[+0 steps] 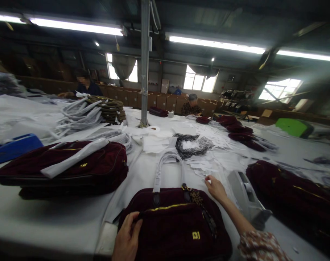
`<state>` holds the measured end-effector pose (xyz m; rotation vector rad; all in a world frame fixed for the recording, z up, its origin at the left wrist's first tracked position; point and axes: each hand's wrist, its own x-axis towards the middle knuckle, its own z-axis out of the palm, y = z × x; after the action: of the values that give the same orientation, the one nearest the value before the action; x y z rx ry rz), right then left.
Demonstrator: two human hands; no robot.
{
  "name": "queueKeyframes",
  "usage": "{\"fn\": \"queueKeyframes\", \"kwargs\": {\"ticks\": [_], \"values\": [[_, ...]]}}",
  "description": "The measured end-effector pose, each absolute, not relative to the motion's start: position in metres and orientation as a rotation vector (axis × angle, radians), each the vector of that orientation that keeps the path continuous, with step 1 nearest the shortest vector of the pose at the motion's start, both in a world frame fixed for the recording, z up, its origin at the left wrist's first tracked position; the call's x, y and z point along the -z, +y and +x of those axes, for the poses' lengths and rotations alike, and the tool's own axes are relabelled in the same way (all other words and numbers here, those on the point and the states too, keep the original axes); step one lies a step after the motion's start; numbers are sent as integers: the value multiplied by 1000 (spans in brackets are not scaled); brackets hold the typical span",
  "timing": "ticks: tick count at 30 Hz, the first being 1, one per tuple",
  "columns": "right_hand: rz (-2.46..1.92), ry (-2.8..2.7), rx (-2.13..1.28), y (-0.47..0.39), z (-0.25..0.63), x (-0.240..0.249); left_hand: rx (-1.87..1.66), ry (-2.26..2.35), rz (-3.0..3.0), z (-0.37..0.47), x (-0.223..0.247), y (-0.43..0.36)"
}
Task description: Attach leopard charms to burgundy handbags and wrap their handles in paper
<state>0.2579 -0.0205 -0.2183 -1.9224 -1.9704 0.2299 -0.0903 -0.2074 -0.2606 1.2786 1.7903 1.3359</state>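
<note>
1. Fingers (131, 218) of your left hand (126, 239) pinch the front of the burgundy handbag (170, 228) by the left end of its gold zipper (169, 207).
2. Your right hand (216, 188) is raised beside the bag's upper right corner, thumb and forefinger close together; you cannot tell from this view whether they hold anything.
3. The handbag lies at the near edge of your white-covered bench (58, 221), its wrapped handles (157, 170) standing up toward the far side. A patterned charm (197, 197) hangs near the right handle base, and a gold emblem (196, 235) sits low on the front.
4. To your left, stacked burgundy bags (99, 168) lie near the bench's near left corner, with a blue tape dispenser (18, 148) behind them.
5. To your right, a gray tape dispenser (243, 194) stands between your right forearm and more burgundy bags (295, 195).
6. Beyond the handles you have white paper scraps (205, 165) and a speckled black-and-white heap (194, 145); two people (89, 88) (192, 106) are at the bench's far side.
</note>
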Motion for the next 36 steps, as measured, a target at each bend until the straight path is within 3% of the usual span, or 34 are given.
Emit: {"fn": "queueKeyframes", "kwargs": {"ticks": [10,16,21,36], "values": [[-1630,-1915,-387,-61,221,176,-1363,1726,1457,-86,238,-213],[-1222,-1790,-1052,-118,117,177,-1355,1780,1507,-83,232,-225],[-962,-1327,-1549,-139,54,190,-1448,1856,1383,-81,243,-225],[-1044,-1190,-1604,-140,18,198,-1465,1847,1415,-84,240,-229]]}}
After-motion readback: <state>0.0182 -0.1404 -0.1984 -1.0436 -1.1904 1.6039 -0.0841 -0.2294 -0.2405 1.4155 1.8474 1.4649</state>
